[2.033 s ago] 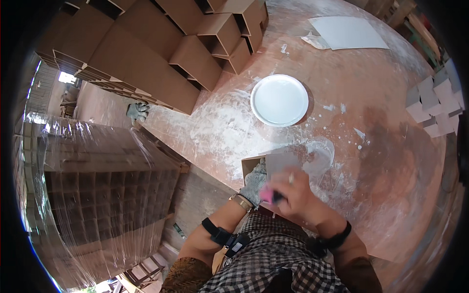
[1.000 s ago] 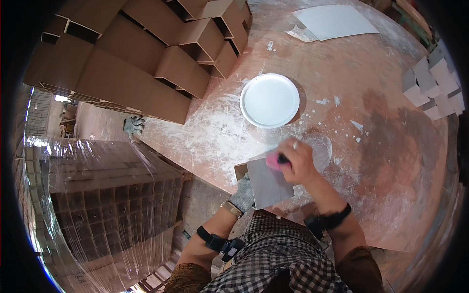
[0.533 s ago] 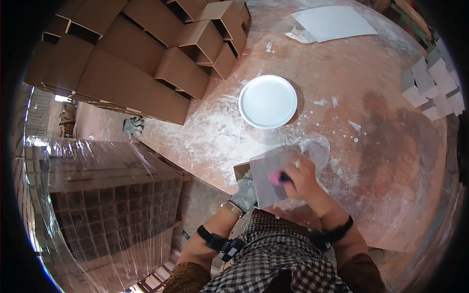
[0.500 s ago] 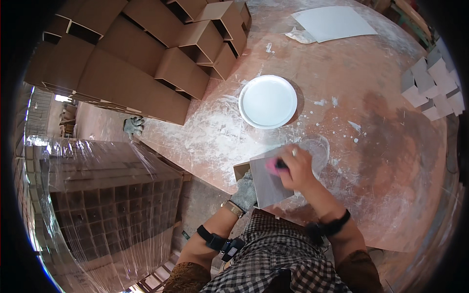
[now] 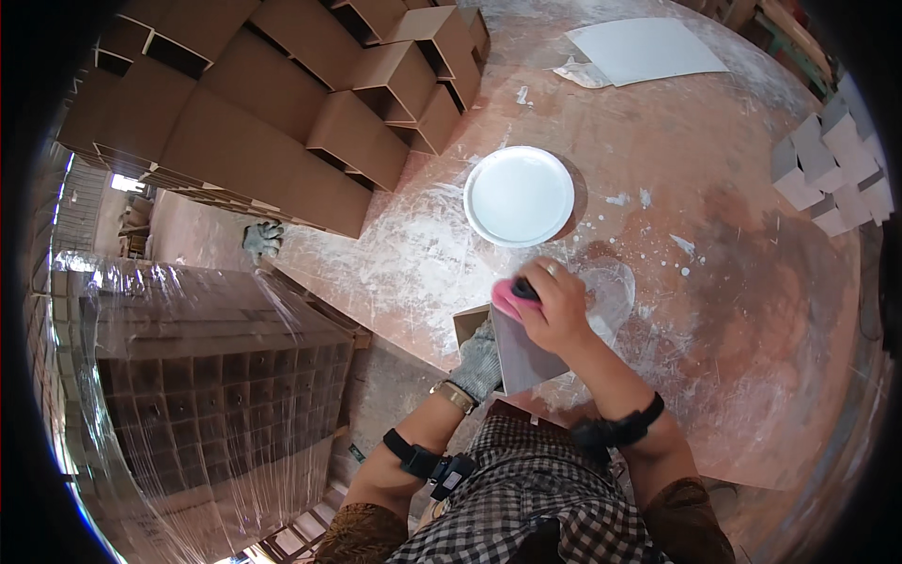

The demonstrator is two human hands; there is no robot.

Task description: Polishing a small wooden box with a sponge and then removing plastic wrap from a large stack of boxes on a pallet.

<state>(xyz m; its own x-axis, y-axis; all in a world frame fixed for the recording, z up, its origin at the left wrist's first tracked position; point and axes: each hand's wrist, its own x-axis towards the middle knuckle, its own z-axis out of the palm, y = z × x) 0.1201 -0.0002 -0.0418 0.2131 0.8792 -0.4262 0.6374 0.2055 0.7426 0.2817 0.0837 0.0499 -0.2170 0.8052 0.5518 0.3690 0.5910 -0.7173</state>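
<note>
My left hand (image 5: 479, 365), in a grey knitted glove, reaches into the open end of a brown board box (image 5: 472, 323) and steadies it at the table's near edge. Its fingertips are hidden inside. The box's upper face (image 5: 528, 355) looks greyish and wet. Bare, my right hand (image 5: 558, 308) is closed round the black handle of a pink sponge pad (image 5: 512, 299), which lies over the far left part of that face. Beyond the box stands a shallow round pan (image 5: 519, 197) of white liquid.
Stacked brown boxes (image 5: 272, 141) fill the far left of the table (image 5: 648, 376). White boxes (image 5: 836, 169) stand at the right, and a white sheet (image 5: 648, 49) lies at the back. A spare glove (image 5: 262, 239) lies left. A film-wrapped stack (image 5: 216, 404) stands below left.
My right hand and the pink sponge pad have moved left and away from me across the box's upper face. My left hand has stayed nearly in place at the box.
</note>
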